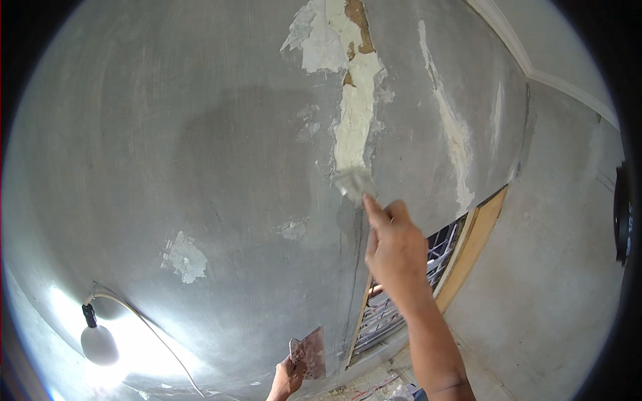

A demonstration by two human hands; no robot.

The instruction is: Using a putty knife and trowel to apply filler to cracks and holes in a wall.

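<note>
My right hand (394,240) is closed round a putty knife (353,184), whose blurred blade lies at the lower end of a cream strip of filler (353,120) running up the grey wall (241,140). Brown patches show in the strip's upper part, beside a rough white patch (319,37). My left hand (287,377) grips the handle of a square trowel (312,351) with a smeared face, held low near the bottom of the view. Thinner pale streaks of filler (451,134) run down the wall to the right.
A lit bulb (99,344) hangs on a pale cable (157,331) at the lower left. Behind my right arm is a wood-framed opening (485,227) with a metal grille (374,321). A side wall (548,220) and ceiling moulding (528,63) are right, a littered floor (374,384) below.
</note>
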